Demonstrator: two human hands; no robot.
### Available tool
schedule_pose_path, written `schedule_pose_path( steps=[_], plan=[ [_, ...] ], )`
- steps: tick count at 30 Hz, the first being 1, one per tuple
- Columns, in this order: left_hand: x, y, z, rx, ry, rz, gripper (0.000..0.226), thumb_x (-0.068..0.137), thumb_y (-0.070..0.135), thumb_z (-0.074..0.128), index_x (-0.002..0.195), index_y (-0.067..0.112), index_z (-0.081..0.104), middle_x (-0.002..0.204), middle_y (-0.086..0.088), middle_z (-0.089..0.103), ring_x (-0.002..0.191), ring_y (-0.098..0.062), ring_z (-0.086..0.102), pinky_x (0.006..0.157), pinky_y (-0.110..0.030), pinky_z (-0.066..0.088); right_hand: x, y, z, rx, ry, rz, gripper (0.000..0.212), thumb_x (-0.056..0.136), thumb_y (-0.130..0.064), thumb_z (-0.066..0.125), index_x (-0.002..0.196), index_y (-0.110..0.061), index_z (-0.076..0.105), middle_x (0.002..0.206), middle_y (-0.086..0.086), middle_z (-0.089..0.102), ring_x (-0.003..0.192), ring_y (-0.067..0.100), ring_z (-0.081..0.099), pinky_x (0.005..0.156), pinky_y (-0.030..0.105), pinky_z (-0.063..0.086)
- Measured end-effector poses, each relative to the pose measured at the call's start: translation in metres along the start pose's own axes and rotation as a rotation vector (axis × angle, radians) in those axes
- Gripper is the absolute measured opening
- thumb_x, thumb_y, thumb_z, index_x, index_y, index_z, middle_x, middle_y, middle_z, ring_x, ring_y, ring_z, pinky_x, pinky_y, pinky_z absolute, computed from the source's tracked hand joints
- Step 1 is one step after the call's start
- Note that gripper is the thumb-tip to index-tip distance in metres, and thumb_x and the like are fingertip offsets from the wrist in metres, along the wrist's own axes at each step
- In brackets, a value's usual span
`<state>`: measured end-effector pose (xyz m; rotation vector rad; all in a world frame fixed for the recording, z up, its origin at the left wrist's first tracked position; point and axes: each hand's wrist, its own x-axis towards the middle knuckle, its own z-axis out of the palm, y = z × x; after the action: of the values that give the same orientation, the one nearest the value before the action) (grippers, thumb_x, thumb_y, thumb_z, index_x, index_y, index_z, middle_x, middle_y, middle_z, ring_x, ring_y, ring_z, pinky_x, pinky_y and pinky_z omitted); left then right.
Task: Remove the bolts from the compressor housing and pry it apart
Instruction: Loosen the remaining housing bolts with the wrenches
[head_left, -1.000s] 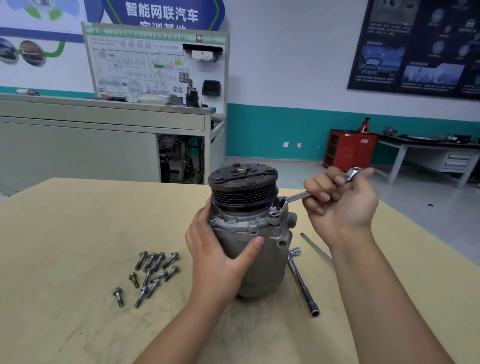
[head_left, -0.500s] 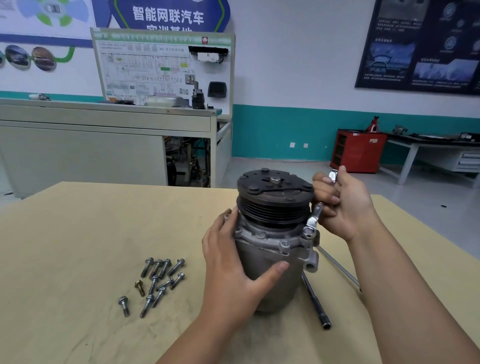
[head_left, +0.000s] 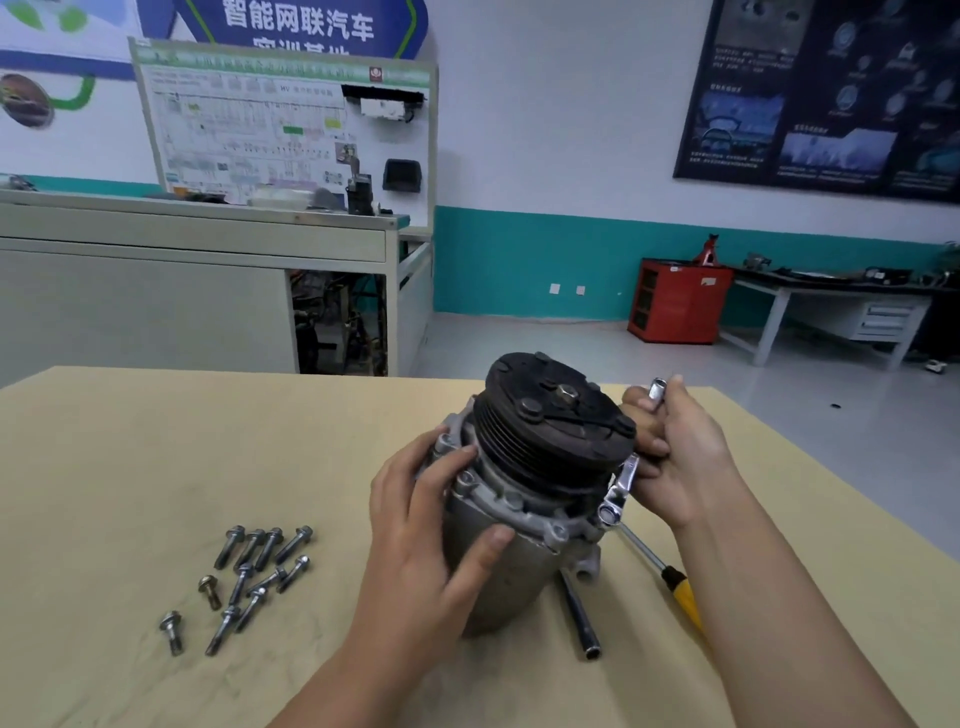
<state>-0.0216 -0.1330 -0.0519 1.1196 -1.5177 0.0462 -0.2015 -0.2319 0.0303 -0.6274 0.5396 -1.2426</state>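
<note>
1. Closest to me, two bare forearms reach in over the pale wooden table (head_left: 130, 467).
2. The left hand (head_left: 431, 530) wraps the compressor (head_left: 519, 540) from its left side. The fingers are curled over the bolted flange and the thumb is pressed flat on the grey body, so it is a full, firm hold.
3. The compressor stands on end near the middle of the table, tipped a little, with its black pulley (head_left: 556, 421) uppermost.
4. A black bar (head_left: 582, 618) sticks out on the table from beside the compressor's base. Just right of it lies a screwdriver (head_left: 670, 577) with a yellow handle, partly covered by the right forearm.
5. Off to the left, well apart from the compressor, a cluster of loose bolts (head_left: 249, 577) lies scattered on the tabletop.
6. The right hand (head_left: 680, 457) is fisted tight round a shiny wrench (head_left: 623, 483), just right of the pulley. The wrench's lower ring end sits on a bolt at the flange's right corner, and its upper end pokes out above the fist. The pulley's rim blocks part of those fingers from where I stand.
7. Past the table's far edge stands a long grey bench (head_left: 156, 291) carrying a wiring board (head_left: 285, 130).
8. Farther back, a red cabinet (head_left: 675, 301) sits against the teal-banded wall, with a workbench (head_left: 831, 296) beside it and a dark poster (head_left: 831, 93) above.
</note>
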Motion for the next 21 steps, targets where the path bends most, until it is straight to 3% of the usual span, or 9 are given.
schedule_pose_path(
  steps=[4, 8, 13, 17, 21],
  plan=[
    [-0.004, 0.011, 0.009, 0.081, 0.048, 0.019, 0.084, 0.064, 0.081, 0.054, 0.131, 0.034, 0.034, 0.147, 0.013, 0.023, 0.139, -0.011, 0.018, 0.113, -0.031, 0.022, -0.004, 0.002, 0.001, 0.004, 0.033, -0.017, 0.057, 0.098, -0.055, 0.022, 0.059, -0.017, 0.034, 0.038, -0.008, 0.019, 0.026, 0.004, 0.018, 0.024, 0.014, 0.01],
    [-0.004, 0.015, 0.02, 0.186, 0.124, 0.09, 0.087, 0.064, 0.065, 0.064, 0.133, 0.02, 0.034, 0.147, -0.001, 0.027, 0.137, -0.029, 0.024, 0.113, -0.039, 0.02, -0.007, 0.005, 0.004, 0.035, 0.065, -0.054, 0.058, 0.099, -0.054, 0.022, 0.057, -0.016, 0.035, 0.038, -0.008, 0.019, 0.026, 0.004, 0.018, 0.025, 0.013, 0.011],
    [-0.003, 0.001, 0.014, 0.225, 0.046, 0.111, 0.085, 0.077, 0.073, 0.049, 0.139, 0.018, 0.029, 0.152, -0.003, 0.023, 0.141, -0.028, 0.018, 0.114, -0.043, 0.017, -0.016, 0.014, 0.005, 0.071, 0.052, -0.088, 0.056, 0.099, -0.054, 0.021, 0.059, -0.016, 0.034, 0.039, -0.008, 0.02, 0.027, 0.005, 0.018, 0.027, 0.016, 0.009],
    [-0.002, -0.011, 0.002, 0.286, -0.024, 0.125, 0.088, 0.085, 0.075, 0.034, 0.147, 0.013, 0.02, 0.156, -0.004, 0.016, 0.145, -0.025, 0.013, 0.118, -0.035, 0.009, -0.03, 0.026, 0.011, 0.093, 0.062, -0.16, 0.056, 0.099, -0.053, 0.02, 0.059, -0.017, 0.035, 0.041, -0.007, 0.02, 0.028, 0.005, 0.019, 0.031, 0.018, 0.007],
    [0.0, -0.019, -0.007, 0.282, -0.038, 0.157, 0.084, 0.09, 0.07, 0.03, 0.149, 0.011, 0.016, 0.156, -0.005, 0.015, 0.144, -0.023, 0.015, 0.118, -0.035, 0.012, -0.047, 0.039, 0.018, 0.073, 0.094, -0.245, 0.054, 0.1, -0.052, 0.017, 0.061, -0.018, 0.034, 0.042, -0.008, 0.022, 0.031, 0.007, 0.023, 0.031, 0.015, 0.013]
  ],
)
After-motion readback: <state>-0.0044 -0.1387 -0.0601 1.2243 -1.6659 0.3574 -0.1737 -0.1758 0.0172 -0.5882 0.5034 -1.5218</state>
